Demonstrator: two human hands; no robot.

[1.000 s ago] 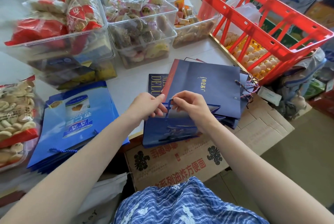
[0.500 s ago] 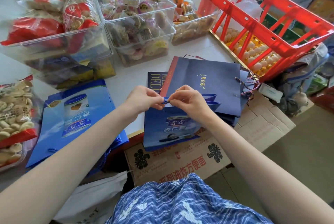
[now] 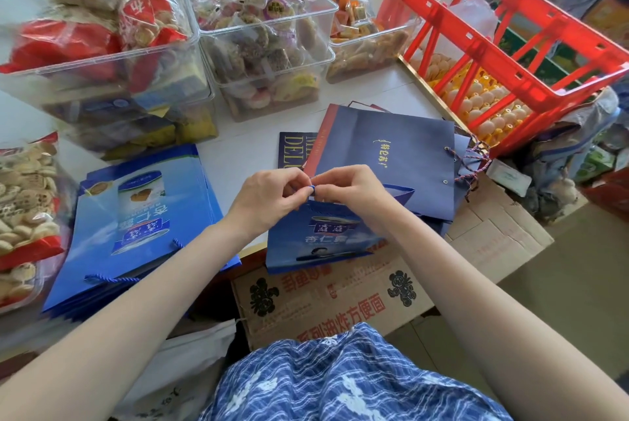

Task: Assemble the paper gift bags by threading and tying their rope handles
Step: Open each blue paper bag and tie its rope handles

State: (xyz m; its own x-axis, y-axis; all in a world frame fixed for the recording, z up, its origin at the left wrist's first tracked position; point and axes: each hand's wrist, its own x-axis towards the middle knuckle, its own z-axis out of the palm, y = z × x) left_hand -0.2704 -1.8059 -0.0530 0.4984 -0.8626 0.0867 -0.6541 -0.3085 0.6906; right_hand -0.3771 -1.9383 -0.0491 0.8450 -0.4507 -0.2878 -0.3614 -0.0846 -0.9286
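I see a small food shop or its stock corner: clear plastic bins [image 3: 238,43] full of wrapped pastries, a red crate [image 3: 503,46] over eggs [image 3: 490,104], printed cartons [image 3: 333,298] and stacked gift bags [image 3: 136,216].

Rope end [image 3: 311,190] barely shows, most of it buried btwn fingertips of left hand [image 3: 269,197] & right hand [image 3: 352,191]. Knot or no knot: can't tell. Blue bag's [image 3: 316,243] top edge hidden behind both hands.

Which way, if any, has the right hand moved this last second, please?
No, barely: the right hand still pinches the blue rope at the navy bag, near-left corner.
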